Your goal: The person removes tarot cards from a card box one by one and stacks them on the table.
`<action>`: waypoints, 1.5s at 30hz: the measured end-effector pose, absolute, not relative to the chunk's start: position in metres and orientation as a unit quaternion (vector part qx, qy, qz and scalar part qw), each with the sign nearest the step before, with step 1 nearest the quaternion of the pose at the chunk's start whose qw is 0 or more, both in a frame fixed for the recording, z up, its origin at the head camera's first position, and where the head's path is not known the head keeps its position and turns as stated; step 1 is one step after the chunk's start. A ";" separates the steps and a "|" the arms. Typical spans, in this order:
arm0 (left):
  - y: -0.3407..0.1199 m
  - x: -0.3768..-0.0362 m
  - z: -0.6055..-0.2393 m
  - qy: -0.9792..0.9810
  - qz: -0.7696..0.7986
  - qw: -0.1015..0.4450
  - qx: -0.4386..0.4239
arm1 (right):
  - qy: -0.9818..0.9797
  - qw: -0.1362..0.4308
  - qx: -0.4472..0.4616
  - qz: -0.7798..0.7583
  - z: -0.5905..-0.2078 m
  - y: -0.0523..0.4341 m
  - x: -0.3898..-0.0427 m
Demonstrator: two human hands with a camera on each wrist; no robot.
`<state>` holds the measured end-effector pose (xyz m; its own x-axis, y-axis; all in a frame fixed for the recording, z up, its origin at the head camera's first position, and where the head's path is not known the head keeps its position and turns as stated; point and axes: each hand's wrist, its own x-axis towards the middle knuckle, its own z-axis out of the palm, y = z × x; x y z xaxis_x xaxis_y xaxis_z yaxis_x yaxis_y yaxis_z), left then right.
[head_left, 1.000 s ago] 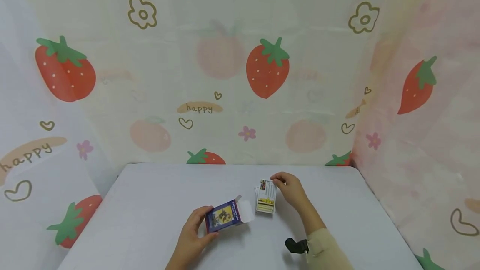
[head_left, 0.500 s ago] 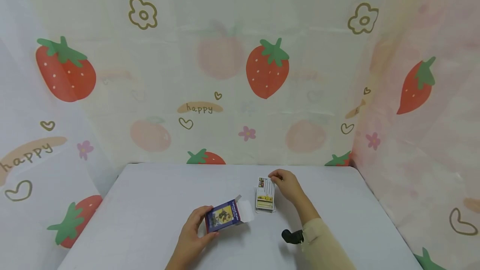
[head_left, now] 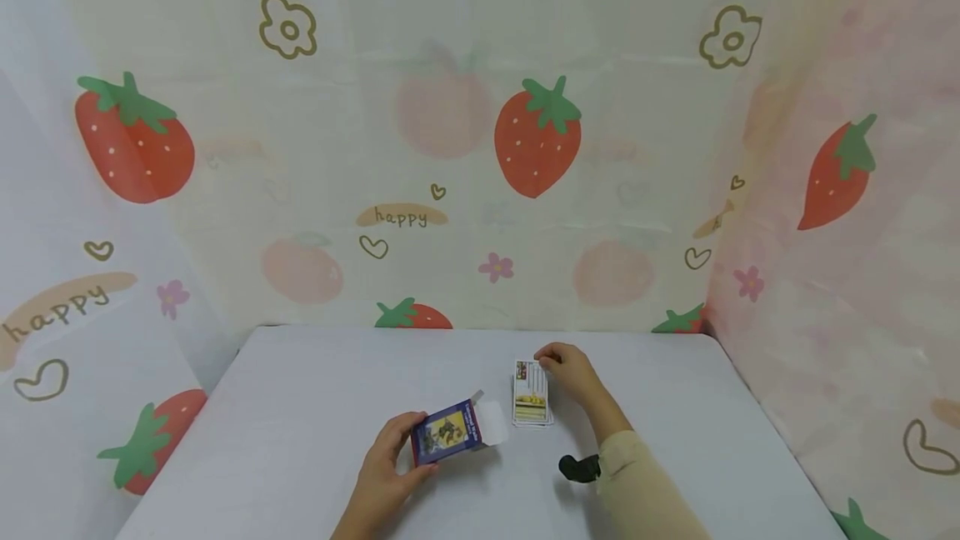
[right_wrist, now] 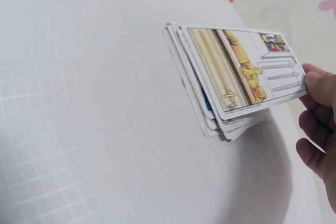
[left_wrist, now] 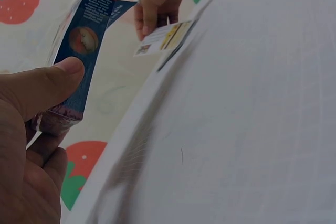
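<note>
My left hand [head_left: 386, 465] grips a blue card box [head_left: 446, 433] with a yellow picture on its face. The white flap [head_left: 491, 423] of the box hangs out at its right end. In the left wrist view the thumb presses the narrow printed side of the box [left_wrist: 84, 40]. To the right, a stack of cards [right_wrist: 191, 85] lies on the table, its edges uneven. My right hand [head_left: 573, 373] pinches the far right corner of the top card [right_wrist: 247, 69], which shows a yellow drawing and lined boxes. That card lies over the stack, slightly raised at the pinched end.
The white table [head_left: 300, 407] bears the cards. A patterned cloth with strawberries [head_left: 537, 138] hangs behind it and at both sides. A black curved piece [head_left: 580, 468] sticks out from the right sleeve [head_left: 637, 482] above the table.
My right hand and forearm have shifted slightly left, still pinching the top card's corner. The card moved a little away, then back. My left hand and the box stay put.
</note>
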<state>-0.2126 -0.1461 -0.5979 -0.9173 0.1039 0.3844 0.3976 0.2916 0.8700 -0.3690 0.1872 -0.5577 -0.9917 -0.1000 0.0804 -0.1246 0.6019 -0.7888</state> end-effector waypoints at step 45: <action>-0.147 -0.216 -0.599 -0.795 -0.567 0.137 -0.167 | -0.920 0.036 0.043 0.388 -0.587 0.180 -0.373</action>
<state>-0.2160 -0.1470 -0.5994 -0.9069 0.1100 0.4068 0.4204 0.3020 0.8556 -0.3730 0.1803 -0.5866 -0.9937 -0.0516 0.0994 -0.1072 0.6953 -0.7106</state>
